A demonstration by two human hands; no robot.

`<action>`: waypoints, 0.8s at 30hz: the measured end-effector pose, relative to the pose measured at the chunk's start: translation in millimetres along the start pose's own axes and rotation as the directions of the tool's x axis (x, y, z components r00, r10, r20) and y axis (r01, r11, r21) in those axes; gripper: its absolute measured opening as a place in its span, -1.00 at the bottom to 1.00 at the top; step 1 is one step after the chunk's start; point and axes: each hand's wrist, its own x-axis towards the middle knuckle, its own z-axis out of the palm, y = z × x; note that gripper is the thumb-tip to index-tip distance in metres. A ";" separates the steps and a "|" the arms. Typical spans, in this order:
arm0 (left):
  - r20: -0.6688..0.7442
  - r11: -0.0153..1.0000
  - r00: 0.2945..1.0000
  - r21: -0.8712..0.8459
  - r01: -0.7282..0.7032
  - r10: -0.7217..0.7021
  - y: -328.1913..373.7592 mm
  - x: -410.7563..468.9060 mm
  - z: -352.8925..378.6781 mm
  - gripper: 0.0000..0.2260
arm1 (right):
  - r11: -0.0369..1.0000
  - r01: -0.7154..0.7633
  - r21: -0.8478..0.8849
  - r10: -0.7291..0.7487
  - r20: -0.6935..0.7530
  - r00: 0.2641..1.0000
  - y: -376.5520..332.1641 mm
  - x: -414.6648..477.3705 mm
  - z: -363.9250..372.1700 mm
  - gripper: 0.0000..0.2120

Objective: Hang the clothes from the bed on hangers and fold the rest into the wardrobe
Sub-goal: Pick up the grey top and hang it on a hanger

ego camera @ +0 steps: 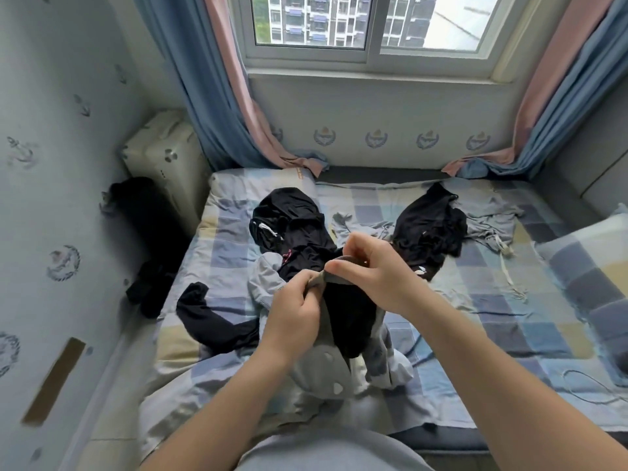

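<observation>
I stand at the foot of a bed (492, 317) with a blue and yellow checked sheet. My left hand (294, 305) and my right hand (372, 271) both pinch the top edge of a grey garment with a black lining (346, 317), held up over the bed. Its lower part hangs onto the sheet. Behind it lie a black garment with a white cord (289, 226), another black garment (430, 229), a light grey top (492, 222) and a dark sleeve-like piece (210, 317). No hanger or wardrobe is in view.
A white appliance (163, 158) stands in the left corner by the wall, with dark clothes (149, 232) heaped beside it on the floor. Blue and pink curtains (221, 96) frame the window. A checked pillow (591, 266) lies at the right.
</observation>
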 end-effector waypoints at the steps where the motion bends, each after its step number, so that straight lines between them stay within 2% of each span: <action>1: -0.024 1.000 1.000 -0.012 -0.005 0.005 2.2 2.0 -3.4 -0.75 | 1.000 -0.014 0.022 0.013 0.019 1.000 1.3 -1.6 1.9 -0.71; 4: -0.116 0.998 0.993 -0.043 -0.043 0.037 7.3 11.8 -15.1 -0.71 | 0.997 -0.073 0.007 0.072 0.099 0.992 17.4 -11.6 4.4 -0.76; 6: -0.168 0.995 0.983 -0.046 -0.084 0.075 10.7 18.4 -24.0 -0.76 | 0.988 -0.122 -0.099 0.129 0.067 0.989 40.5 -20.2 3.4 -0.81; 10: -0.061 0.970 0.978 -0.128 -0.208 0.202 31.1 17.8 -26.2 -0.68 | 0.877 -0.306 -0.370 0.296 -0.087 0.951 92.6 -33.2 9.2 -0.69; 14: -0.069 0.941 0.970 -0.232 -0.245 0.235 46.0 18.7 -29.6 -0.61 | 0.768 -0.536 -0.351 0.541 -0.094 0.836 136.4 -52.6 17.2 -0.75; 16: -0.092 0.934 0.970 -0.262 -0.243 0.227 46.1 22.3 -35.7 -0.57 | 0.759 -0.587 -0.282 0.596 -0.060 0.800 148.0 -66.1 16.0 -0.78; 18: -0.083 0.934 0.972 -0.271 -0.233 0.218 44.8 24.6 -39.1 -0.59 | 0.809 -0.567 -0.158 0.576 0.017 0.817 149.1 -72.6 16.8 -0.84; 20: -0.011 0.935 0.974 -0.277 -0.220 0.226 43.0 24.2 -35.9 -0.70 | 0.877 -0.480 -0.025 0.479 0.110 0.871 133.3 -68.4 22.0 -0.64; 22: 0.075 0.935 0.968 -0.284 -0.211 0.241 42.9 22.2 -28.7 -0.73 | 0.932 -0.359 0.059 0.351 0.111 0.930 108.8 -56.5 30.6 -0.54; 24: 0.137 0.937 0.959 -0.283 -0.203 0.249 45.4 19.9 -22.3 -0.70 | 0.959 -0.277 0.058 0.274 0.058 0.960 92.4 -44.8 37.8 -0.65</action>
